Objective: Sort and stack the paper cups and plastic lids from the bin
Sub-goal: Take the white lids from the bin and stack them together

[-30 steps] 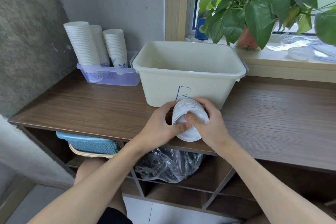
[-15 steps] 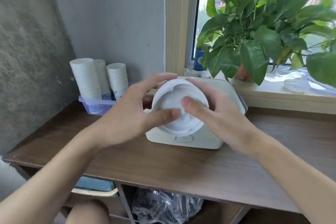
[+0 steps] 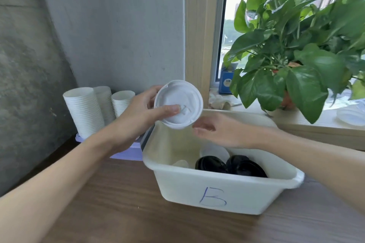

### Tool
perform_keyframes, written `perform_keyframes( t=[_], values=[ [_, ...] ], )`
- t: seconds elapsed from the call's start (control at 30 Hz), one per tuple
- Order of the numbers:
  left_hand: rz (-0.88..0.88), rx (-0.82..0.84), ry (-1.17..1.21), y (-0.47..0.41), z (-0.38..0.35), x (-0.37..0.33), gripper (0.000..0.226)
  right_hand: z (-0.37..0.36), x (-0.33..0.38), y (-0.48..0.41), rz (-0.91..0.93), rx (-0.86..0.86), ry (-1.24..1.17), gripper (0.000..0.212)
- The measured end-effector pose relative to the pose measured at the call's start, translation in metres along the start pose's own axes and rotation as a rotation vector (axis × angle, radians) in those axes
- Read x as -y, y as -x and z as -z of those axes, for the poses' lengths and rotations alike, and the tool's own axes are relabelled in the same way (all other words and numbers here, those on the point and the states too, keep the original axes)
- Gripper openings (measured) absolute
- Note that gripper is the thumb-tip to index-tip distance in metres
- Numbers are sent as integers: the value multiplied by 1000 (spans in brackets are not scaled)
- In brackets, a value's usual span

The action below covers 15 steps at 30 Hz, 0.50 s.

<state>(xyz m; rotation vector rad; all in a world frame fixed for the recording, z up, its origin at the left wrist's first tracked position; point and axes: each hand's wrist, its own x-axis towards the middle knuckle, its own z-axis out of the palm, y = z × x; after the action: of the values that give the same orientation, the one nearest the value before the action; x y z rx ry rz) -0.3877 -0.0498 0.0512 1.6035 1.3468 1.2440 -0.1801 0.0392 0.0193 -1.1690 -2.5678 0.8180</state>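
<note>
Holding a small stack of white plastic lids (image 3: 178,103) up in the left hand (image 3: 138,112), thumb pressed on the front face and the other fingers curled round the back edge, so the grip is pinching the stack with its face tilted toward the camera. It hangs in the air over the back left corner of the cream bin (image 3: 217,189), the one with a blue B on the front. The right hand (image 3: 215,130) is just beside the lids, a bit lower, over the bin, fingers loose and holding nothing. Down in the bin there's two lots of black lids (image 3: 231,165) side by side against the front wall, plus a couple of white pieces (image 3: 213,151) behind them, can't tell if cups or lids. Left of the bin, three tall stacks of white paper cups (image 3: 85,112) stand in a purple tray (image 3: 128,152) on the wooden worktop (image 3: 118,203).
</note>
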Motion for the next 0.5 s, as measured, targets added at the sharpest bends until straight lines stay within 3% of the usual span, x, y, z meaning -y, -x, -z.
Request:
perform_keyframes(
  t=[0.07,0.33,0.5],
  values=[
    [4,5,0,-6,2,6,58,-9,-4,-14,-7,92,7,51],
    [11,12,15,-16,7,28,57,-40,5,-29,29,331,-8,41],
    [11,15,10,-19,7,32,57,-47,1,-28,73,314,-16,26]
  ],
)
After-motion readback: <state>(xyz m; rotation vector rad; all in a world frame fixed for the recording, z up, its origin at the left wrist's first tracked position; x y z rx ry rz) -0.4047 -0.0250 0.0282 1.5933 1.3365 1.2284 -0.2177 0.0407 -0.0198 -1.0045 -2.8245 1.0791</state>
